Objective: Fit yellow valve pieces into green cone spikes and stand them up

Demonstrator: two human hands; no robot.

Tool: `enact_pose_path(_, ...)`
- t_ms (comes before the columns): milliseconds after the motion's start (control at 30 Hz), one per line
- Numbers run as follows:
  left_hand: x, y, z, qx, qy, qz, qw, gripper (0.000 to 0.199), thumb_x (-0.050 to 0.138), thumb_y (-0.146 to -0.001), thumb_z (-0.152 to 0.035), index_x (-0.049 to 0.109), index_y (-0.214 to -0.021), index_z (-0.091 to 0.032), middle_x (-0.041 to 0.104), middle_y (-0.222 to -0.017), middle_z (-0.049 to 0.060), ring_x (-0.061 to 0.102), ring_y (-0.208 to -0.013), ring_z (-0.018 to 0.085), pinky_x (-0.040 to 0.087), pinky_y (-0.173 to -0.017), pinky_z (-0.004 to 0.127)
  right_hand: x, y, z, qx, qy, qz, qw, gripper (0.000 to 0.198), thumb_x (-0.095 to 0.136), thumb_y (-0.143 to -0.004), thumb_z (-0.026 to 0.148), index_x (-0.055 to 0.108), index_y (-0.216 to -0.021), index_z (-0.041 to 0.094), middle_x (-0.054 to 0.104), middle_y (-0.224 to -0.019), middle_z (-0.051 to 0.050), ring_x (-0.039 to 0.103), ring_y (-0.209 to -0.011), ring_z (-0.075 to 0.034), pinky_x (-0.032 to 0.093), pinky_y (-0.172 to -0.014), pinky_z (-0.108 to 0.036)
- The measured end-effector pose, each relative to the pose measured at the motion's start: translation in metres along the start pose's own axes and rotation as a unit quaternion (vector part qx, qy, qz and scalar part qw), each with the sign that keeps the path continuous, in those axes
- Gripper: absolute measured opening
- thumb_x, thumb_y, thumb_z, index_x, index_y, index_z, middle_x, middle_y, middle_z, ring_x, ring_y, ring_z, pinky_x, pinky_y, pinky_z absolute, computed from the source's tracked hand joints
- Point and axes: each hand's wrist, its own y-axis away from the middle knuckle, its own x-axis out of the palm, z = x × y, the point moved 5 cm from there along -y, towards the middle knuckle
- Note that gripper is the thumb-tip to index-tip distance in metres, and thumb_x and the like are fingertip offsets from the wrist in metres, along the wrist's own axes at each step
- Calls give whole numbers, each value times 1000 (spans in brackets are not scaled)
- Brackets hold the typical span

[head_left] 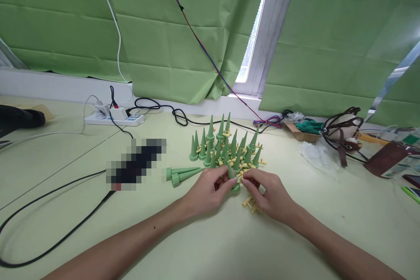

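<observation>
My left hand [208, 188] is closed around a green plastic cone [235, 188], which stands tilted with its wide base near the table. My right hand [269, 190] pinches a small yellow plastic peg piece [239, 176] against the cone's side; the fingers partly cover it. Several loose yellow pieces [251, 204] lie beneath the right hand. Just beyond both hands, a cluster of upright green cones [211, 133] fills the middle of the table, many with yellow pieces on their sides. Two green cones [187, 176] lie on their sides left of the cluster.
A blurred-out dark object [138, 164] with a black cable lies at the left. Behind it is a white power strip [114, 117]. Plastic wrap [320, 157], a cardboard box [300, 132] and a dark red item [387, 159] are at the right. Green curtains [183, 43] hang behind.
</observation>
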Motion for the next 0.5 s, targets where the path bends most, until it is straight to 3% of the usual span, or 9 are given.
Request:
enact_pose_path(267,0,2,-2,51,-42,-11,998,33,47,-98,-38,59,-77,-16,53,-63,-2,42,-56,11,32,-53,24,-1,-2,1,19,-5,0,1000,17,49,-99,24,60,-87,19,60,-68,-1,52,-56,-14,41,-52,-25)
enact_pose_path(500,0,6,-8,107,-79,4,991,26,47,-99,-30,66,-111,-17,63,-79,2,50,-61,13,39,-60,26,-1,-4,-1,82,-65,14,994,23,49,-98,28,61,-81,19,54,-59,2,47,-52,-12,37,-48,-24)
